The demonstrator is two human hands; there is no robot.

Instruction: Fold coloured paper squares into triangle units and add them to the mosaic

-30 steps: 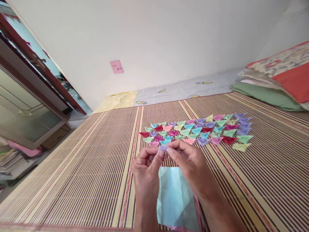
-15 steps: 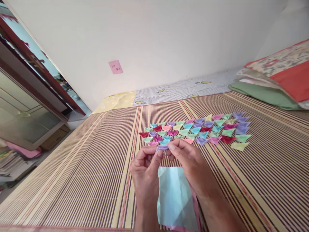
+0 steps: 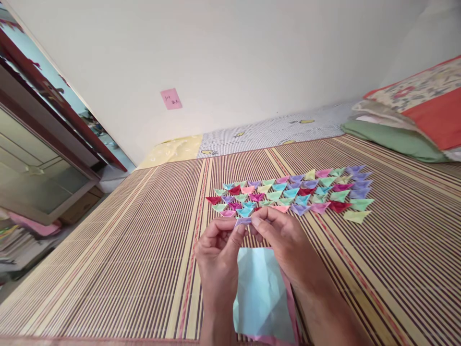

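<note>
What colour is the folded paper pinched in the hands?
The folded paper is light purple; the head view shows it best.

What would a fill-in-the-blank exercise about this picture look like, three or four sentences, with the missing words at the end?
1. The left hand and right hand together pinch a small purple piece of folded ____.
2. Below them, a pale blue sheet lies over another sheet whose showing edge is ____.
3. The folded shapes are laid out in rows on a striped ____.
4. A handwritten note is stuck to the white ____.

Missing words: paper; pink; mat; wall.
</note>
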